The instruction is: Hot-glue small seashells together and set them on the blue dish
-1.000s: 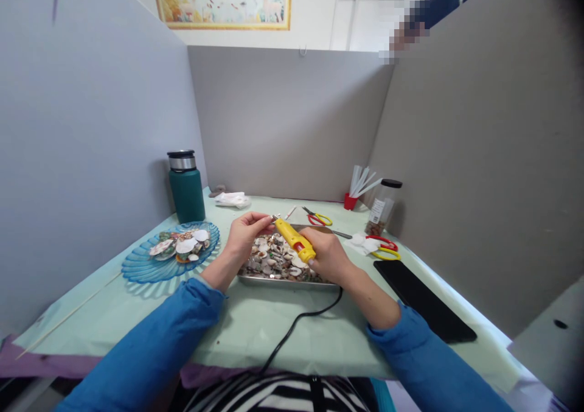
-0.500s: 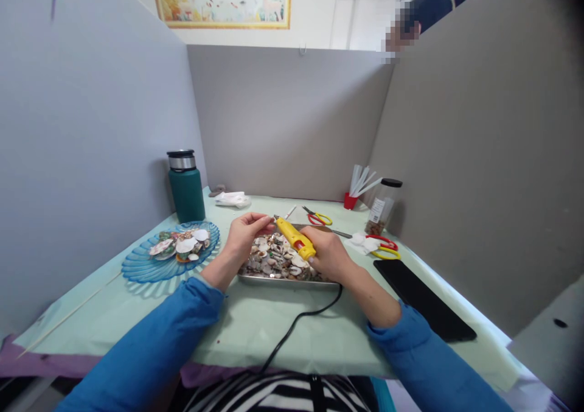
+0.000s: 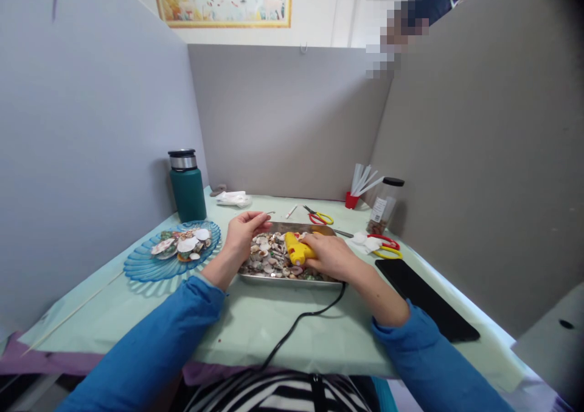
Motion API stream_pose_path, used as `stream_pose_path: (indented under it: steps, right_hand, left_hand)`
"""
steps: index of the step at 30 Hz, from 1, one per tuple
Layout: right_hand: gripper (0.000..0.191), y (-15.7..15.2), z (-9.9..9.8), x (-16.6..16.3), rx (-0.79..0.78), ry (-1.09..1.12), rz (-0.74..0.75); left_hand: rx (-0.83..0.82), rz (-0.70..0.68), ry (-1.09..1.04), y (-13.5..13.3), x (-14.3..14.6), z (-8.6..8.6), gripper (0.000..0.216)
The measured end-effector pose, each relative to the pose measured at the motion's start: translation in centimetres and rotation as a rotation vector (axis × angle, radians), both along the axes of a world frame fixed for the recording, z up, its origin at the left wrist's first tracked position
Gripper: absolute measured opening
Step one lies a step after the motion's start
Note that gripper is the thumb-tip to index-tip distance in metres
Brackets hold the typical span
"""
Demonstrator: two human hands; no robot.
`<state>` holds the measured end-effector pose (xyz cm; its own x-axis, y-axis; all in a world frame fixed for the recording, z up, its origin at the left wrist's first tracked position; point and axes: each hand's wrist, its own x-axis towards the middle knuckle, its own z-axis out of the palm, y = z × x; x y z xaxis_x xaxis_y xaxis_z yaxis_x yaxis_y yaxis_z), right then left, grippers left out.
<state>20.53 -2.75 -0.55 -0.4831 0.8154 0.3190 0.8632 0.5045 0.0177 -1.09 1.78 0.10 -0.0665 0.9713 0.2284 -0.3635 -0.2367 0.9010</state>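
Note:
My left hand (image 3: 244, 232) is closed in a pinch above the left side of the metal tray (image 3: 292, 283). A tiny, thin, dark piece (image 3: 271, 212) juts from the fingertips, too small to name. My right hand (image 3: 331, 254) grips a yellow glue gun (image 3: 298, 251), held low over the shells (image 3: 269, 257) that fill the tray. From the tray's right corner the gun's black cord (image 3: 296, 321) runs down across the cloth to the table's front edge. Left of my left hand, a blue scalloped plate (image 3: 141, 266) carries a cluster of shells (image 3: 182, 244).
At the back left stand a green bottle (image 3: 188, 193) and a white packet (image 3: 233, 199). Scissors (image 3: 319, 216), a red cup of glue sticks (image 3: 351, 201), a jar (image 3: 383, 208), red-and-yellow handles (image 3: 387, 247) and a black slab (image 3: 424, 299) lie rightward. Grey partitions (image 3: 287, 120) enclose the table.
The glue gun has moved away from my left fingertips, down and turned, over the shells in the tray. My left hand has barely moved.

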Motion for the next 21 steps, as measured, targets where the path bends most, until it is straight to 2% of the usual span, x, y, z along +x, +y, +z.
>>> stream_pose_path:
  steps: [6, 10, 14, 18, 21]
  right_hand:
    - [0.034, -0.1, 0.4, 0.5, -0.086, -0.065, 0.025]
    - [0.032, -0.6, 1.5, 0.1, 0.0, 0.008, 0.062]
    - [0.014, -0.9, 2.4, -2.9, 0.022, -0.018, 0.247]
    - [0.011, -0.3, 2.6, -6.4, -0.023, -0.159, 0.203]
    - [0.008, 0.1, 2.3, -7.7, -0.078, -0.222, 0.149]
  left_hand:
    - [0.007, -0.007, 0.003, 0.0, 0.0, 0.0, 0.028]
    - [0.003, -0.002, 0.001, 0.0, 0.1, 0.0, 0.029]
    - [0.016, -0.012, -0.003, -0.1, 0.1, 0.1, 0.029]
    - [0.015, -0.007, -0.004, -0.1, 0.1, 0.1, 0.029]
    - [0.011, -0.006, -0.003, -0.1, 0.1, 0.1, 0.03]
